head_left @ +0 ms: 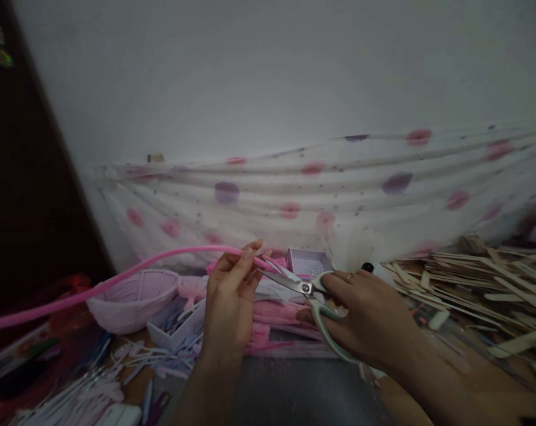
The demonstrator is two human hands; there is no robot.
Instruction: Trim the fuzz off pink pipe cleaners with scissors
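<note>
Pink fuzzy strand [137, 267]: one, pinched by my left hand [229, 290], its length arching out leftward. Scissors [306, 288], pale-handled: one pair, gripped by my right hand [365, 302], pointing toward the left. Lilac basket [117, 312]: one, left of both hands. Wooden sticks [458, 278]: pile, right of both.

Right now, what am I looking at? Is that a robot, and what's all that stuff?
No robot: these are a person's two bare hands, seen by one camera worn on that person's head. The left hand pinches a long, thin pink strip. The right hand holds metal scissors with pale green handles. Beneath them is a flat, dark grey surface. Around it are a round, pale pink bowl, a small white box with pearly beads and flat, pale wooden sticks.
</note>
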